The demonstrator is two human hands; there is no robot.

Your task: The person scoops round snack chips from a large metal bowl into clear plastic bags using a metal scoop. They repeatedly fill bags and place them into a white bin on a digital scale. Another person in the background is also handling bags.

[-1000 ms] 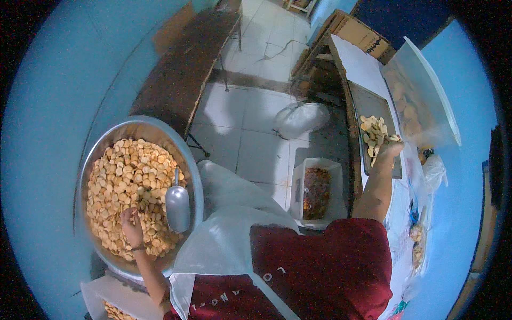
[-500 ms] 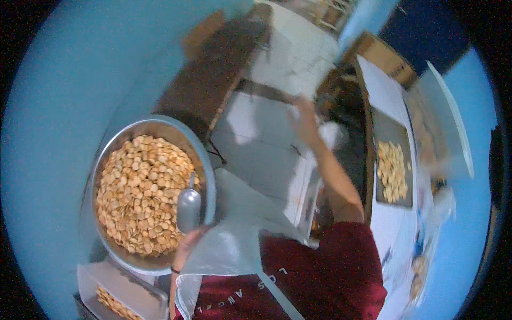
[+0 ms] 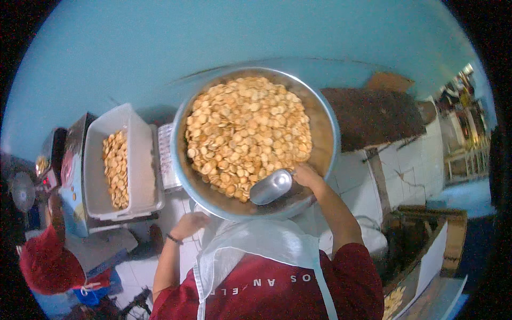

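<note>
A large round metal basin (image 3: 177,133) is heaped with small round golden biscuits (image 3: 245,133). At its near right side my right hand (image 3: 306,176) is closed round the handle of a metal scoop (image 3: 272,186). The scoop lies at the near edge of the biscuits, and none can be made out in its bowl. Below the basin's near left rim is my left hand (image 3: 190,225), its fingers loosely stretched toward the rim and nothing seen in them.
Left of the basin stands a translucent plastic tub (image 3: 143,176) partly filled with biscuits. A co-worker in a red top and cap (image 3: 50,261) is at the far left, beside a scale (image 3: 48,181). A brown-covered bench (image 3: 373,117) stands to the right, along the wall.
My view has swung left from the side table to the basin. My right hand has come from the open floor area to the scoop and taken its handle. My left hand remains near the basin's rim.
</note>
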